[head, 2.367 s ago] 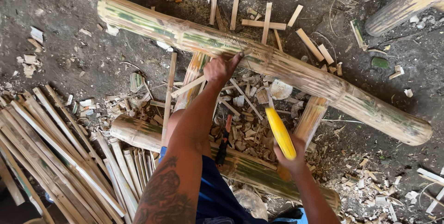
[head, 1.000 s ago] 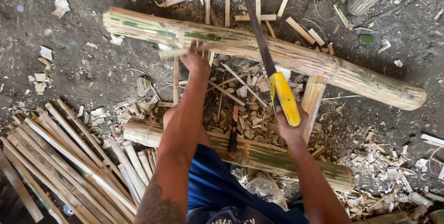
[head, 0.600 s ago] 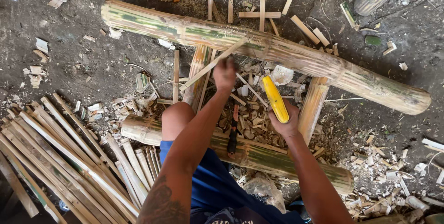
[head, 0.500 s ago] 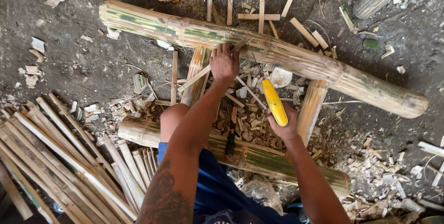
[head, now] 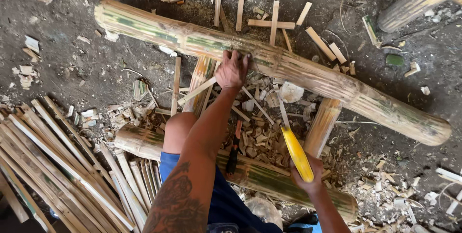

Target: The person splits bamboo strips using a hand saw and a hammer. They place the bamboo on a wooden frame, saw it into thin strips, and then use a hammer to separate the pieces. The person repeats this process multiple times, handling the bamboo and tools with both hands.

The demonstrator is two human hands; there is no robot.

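Large pole: a thick bamboo pole (head: 308, 72) lies across the ground from about 10 o'clock down to 3 o'clock; its skin is pale tan streaked with green, rough and fibrous, with a cut round end at each tip.
Left hand: the left hand (head: 232, 68) lies palm-down, fingers spread, on the near side of the large pole around its middle; it grips nothing, only presses on the bark.
Right hand: the right hand (head: 308, 177) is closed tight round the yellow handle, at about 5 o'clock.
Blade tool: a chopping knife with a yellow handle (head: 297, 152); its narrow dark blade points up toward 12 o'clock, tip near the large pole, over the chips. Whether the edge touches anything I cannot tell.
Near pole: a second bamboo pole (head: 255, 177), green-striped, lies across the bottom from 8 o'clock to 5 o'clock, under the person's bent knee.
Short billet: a stub of bamboo (head: 321, 126) leans between the two poles, right of the knife.
Chips: a heap of pale offcuts (head: 260, 127) fills the gap between the poles.
Strips: long split slats (head: 62, 165) lie fanned at 8 o'clock.
Far sticks: short cut sticks (head: 269, 16) are scattered beyond the large pole at 12 o'clock.
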